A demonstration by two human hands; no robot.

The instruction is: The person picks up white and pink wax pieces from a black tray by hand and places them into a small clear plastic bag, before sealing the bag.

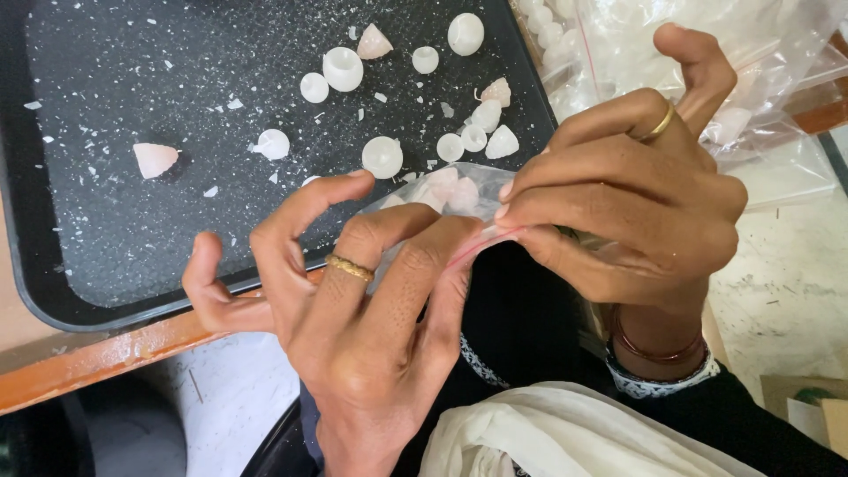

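Observation:
My left hand [353,300] and my right hand [636,194] pinch the pink-striped top edge of a small clear plastic bag [446,190] between their fingertips. The bag holds a few pale pink and white cone-shaped pieces. Both hands hover over the near edge of a black tray [53,265]. Each hand wears a gold ring; a bangle circles my right wrist.
On the speckled black tray lie several white and pink rounded and cone-shaped pieces [382,156] plus small white flakes. A pile of clear plastic bags [760,79] with more white pieces sits at the upper right. An orange table edge [106,358] runs below the tray.

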